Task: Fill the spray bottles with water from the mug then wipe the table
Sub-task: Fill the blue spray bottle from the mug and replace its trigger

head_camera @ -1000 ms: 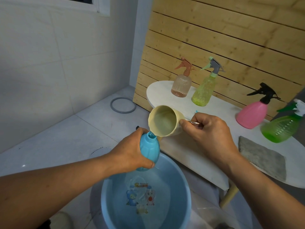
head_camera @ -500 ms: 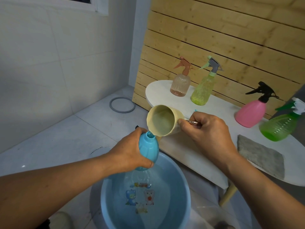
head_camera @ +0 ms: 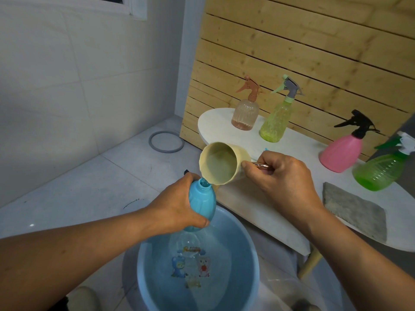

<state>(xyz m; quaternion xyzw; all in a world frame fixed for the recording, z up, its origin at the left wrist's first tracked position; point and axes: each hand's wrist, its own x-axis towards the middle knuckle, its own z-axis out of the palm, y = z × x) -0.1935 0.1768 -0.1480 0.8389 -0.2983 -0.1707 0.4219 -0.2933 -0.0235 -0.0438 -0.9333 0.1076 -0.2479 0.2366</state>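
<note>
Left hand (head_camera: 177, 207) wrapped around uncapped blue bottle (head_camera: 202, 206) above water-filled basin (head_camera: 251, 254), right hand (head_camera: 283, 178) gripping handle of tilted cream mug (head_camera: 222, 163), lip touching bottle neck, beside worktop (head_camera: 258, 203)

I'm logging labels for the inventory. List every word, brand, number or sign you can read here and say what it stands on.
No text here can be read.
Blue basin: a small strip of coloured lettering sits above the cartoon figures printed on its bottom, too blurred under the water to read.
Spray bottles, mug and grey cloth: no label or print shows.
</note>
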